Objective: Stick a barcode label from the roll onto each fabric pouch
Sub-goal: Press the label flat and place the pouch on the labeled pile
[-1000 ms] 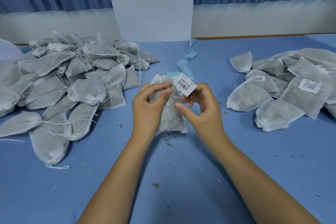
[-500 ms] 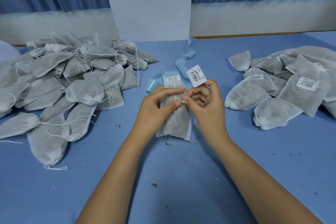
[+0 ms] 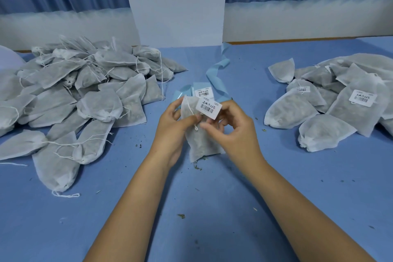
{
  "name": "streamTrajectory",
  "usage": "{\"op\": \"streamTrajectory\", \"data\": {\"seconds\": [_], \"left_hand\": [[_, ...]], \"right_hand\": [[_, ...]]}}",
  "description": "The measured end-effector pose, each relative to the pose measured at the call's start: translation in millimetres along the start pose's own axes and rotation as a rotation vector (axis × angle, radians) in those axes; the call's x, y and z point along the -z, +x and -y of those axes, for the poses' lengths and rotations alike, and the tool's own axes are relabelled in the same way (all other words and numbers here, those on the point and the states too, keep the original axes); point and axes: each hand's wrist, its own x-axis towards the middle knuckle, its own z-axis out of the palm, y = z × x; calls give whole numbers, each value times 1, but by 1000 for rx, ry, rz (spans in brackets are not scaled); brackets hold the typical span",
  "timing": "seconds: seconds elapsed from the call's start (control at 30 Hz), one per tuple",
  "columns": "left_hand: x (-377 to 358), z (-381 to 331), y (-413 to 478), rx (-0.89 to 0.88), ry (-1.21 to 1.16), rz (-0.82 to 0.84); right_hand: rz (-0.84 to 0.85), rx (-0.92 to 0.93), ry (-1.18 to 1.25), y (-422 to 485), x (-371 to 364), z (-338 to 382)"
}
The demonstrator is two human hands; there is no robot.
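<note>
On the blue table [image 3: 212, 208], between the unlabelled pouch heap [image 3: 85, 95] at 9 o'clock and the labelled heap [image 3: 340, 108] at 3 o'clock, the left hand [image 3: 170, 125] grips the grey fabric pouch [image 3: 202, 144] at centre. The right hand [image 3: 236, 132], pinching the white barcode label [image 3: 208, 108], has lowered it against the pouch's top, so pressing it down looks next.

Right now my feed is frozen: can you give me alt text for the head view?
The left hand grips a fabric pouch over the blue table while the right hand holds a barcode label at its top. A pile of unlabelled pouches lies left, labelled pouches right, the blue label strip behind.
</note>
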Motion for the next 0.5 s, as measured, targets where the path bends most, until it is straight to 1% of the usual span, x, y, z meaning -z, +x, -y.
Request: {"op": "streamTrajectory", "data": {"seconds": [0.1, 0.27, 0.4, 0.5], "left_hand": [[0, 0, 0, 5, -45, 33], [-4, 2, -3, 10, -40, 56], [-5, 3, -4, 12, 36, -7], [-4, 4, -2, -2, 104, -97]], "right_hand": [[16, -28, -87, 0, -6, -8], [-37, -50, -226, -3, -13, -15], [-65, -18, -275, -3, -15, -13], [-73, -24, -276, -2, -14, -12]]}}
